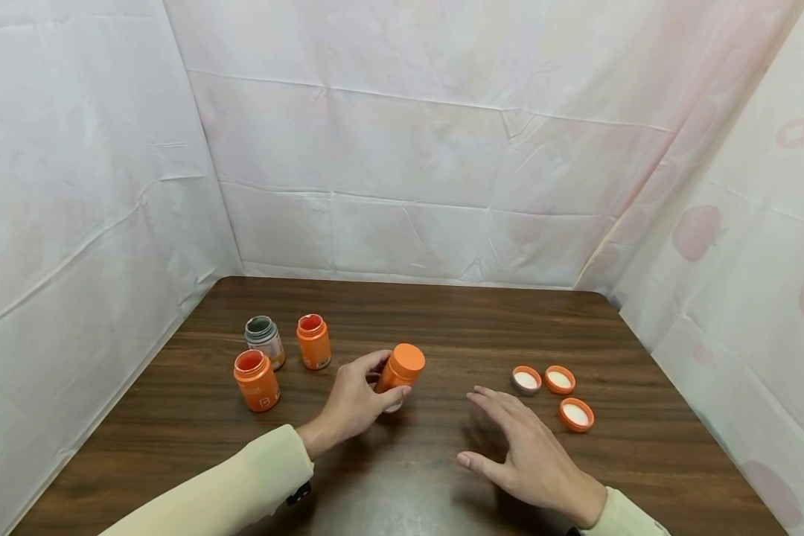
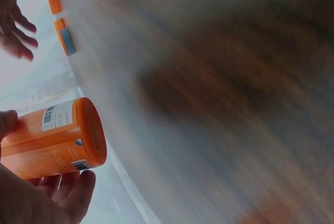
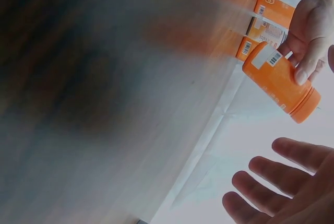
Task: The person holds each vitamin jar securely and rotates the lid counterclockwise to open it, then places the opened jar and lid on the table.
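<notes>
My left hand (image 1: 353, 398) grips an orange bottle (image 1: 407, 360) with its orange cap on, held tilted over the middle of the table. In the left wrist view the base and barcode label of this bottle (image 2: 57, 138) face the camera, with thumb and fingers around its side. The right wrist view shows the same bottle (image 3: 282, 80) lifted off the tabletop. My right hand (image 1: 532, 454) hovers to the right of it, fingers spread and apart from anything. Nearest to that hand lie three loose caps: a grey-sided one (image 1: 525, 380) and two orange ones (image 1: 560, 380).
Three uncapped bottles stand at the left of the dark wood table (image 1: 442, 320): an orange one (image 1: 257, 383) in front, a grey-necked one (image 1: 266, 344) behind it, and another orange one (image 1: 314, 344). White patterned sheets (image 1: 402, 149) hang around the table's back and sides.
</notes>
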Demonstrator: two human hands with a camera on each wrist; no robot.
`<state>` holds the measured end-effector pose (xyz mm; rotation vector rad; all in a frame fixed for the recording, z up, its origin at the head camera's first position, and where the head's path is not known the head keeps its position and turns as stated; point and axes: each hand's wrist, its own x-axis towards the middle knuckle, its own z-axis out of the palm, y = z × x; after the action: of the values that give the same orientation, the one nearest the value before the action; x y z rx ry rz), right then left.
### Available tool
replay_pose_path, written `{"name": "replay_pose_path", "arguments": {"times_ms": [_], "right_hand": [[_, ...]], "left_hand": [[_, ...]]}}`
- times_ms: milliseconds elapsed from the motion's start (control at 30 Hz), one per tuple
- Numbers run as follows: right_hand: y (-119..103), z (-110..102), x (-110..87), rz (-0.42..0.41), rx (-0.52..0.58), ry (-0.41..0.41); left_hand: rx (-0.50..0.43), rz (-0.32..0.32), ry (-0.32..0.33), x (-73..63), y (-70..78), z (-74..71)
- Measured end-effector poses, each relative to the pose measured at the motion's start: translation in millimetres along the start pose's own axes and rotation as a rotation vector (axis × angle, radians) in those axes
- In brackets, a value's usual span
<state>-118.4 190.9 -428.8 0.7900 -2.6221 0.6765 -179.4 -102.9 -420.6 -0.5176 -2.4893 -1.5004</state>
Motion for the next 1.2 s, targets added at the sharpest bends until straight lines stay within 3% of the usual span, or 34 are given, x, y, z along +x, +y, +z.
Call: {"name": "replay_pose_path", "arguments": {"times_ms": [933, 1200], "right_hand": [[-7.1, 3.3, 10.0, 0.017, 0.12, 0.048], [-9.8, 5.6, 12.0, 0.013, 0.196, 0.056]], "left_hand": [[0.024, 0.116, -0.08, -23.8, 9.3, 6.0], [0.021, 0.105, -0.112, -29.4, 11.1, 7.7]]}}
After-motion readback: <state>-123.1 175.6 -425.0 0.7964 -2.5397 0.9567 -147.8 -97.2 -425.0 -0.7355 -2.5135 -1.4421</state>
